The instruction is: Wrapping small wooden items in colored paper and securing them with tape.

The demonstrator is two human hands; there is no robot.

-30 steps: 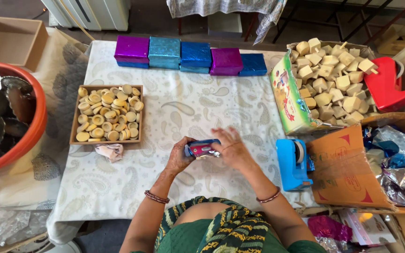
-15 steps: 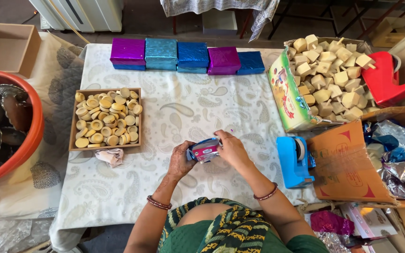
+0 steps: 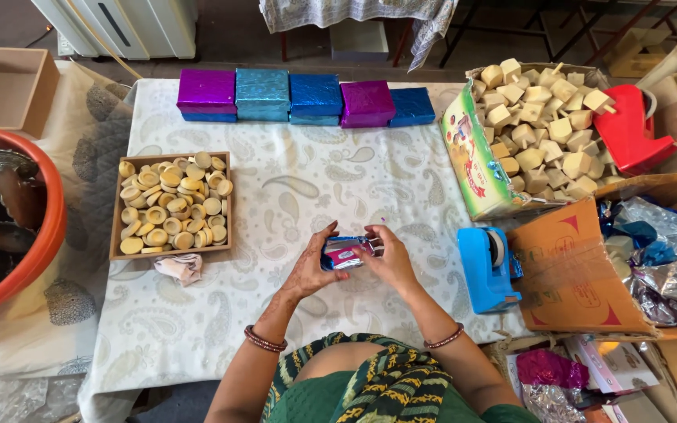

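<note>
Foil-wrapped, a small shiny parcel sat pinched between the left hand and right hand, fingers pressed on its ends, just above the paisley tablecloth. Wrapping looked half done; sealing would likely call for the blue tape dispenser just beside the right hand.

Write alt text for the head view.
Seen from above, a person's left hand and right hand hold a small foil-wrapped packet over a paisley tablecloth. A tray of round discs lies to the left, a blue tape dispenser to the right, and foil-wrapped boxes line the far edge.
</note>
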